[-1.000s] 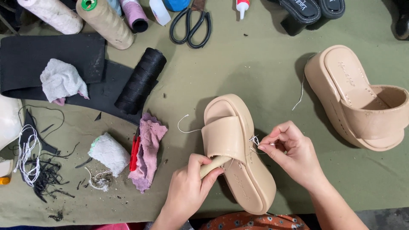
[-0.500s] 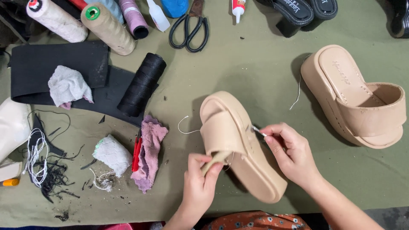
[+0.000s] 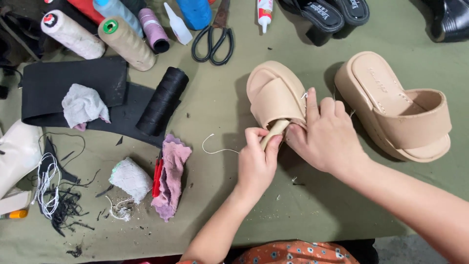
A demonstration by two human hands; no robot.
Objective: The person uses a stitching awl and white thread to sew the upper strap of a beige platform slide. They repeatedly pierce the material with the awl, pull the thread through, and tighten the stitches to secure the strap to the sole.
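Observation:
A beige platform sandal (image 3: 273,93) lies on the green table cover (image 3: 215,107), toe end pointing away from me. My left hand (image 3: 258,161) grips a pale wooden-handled tool (image 3: 273,132) pushed in under the sandal's wide strap. My right hand (image 3: 325,134) lies over the sandal's heel half and holds it, forefinger stretched along the strap's right edge. A white thread (image 3: 217,146) trails from the sandal to the left. The matching sandal (image 3: 395,105) rests to the right, untouched.
Black scissors (image 3: 214,41), a glue tube (image 3: 264,12), several thread cones (image 3: 124,41) and a black thread spool (image 3: 162,100) sit at the back and left. Black foam sheets (image 3: 73,85), rags (image 3: 168,176), thread scraps (image 3: 53,195) and black shoes (image 3: 332,17) also lie around.
The sandal has been turned and moved away from me. My right hand has gone from pinching thread at the strap's edge to covering the heel half. The left hand keeps the tool under the strap.

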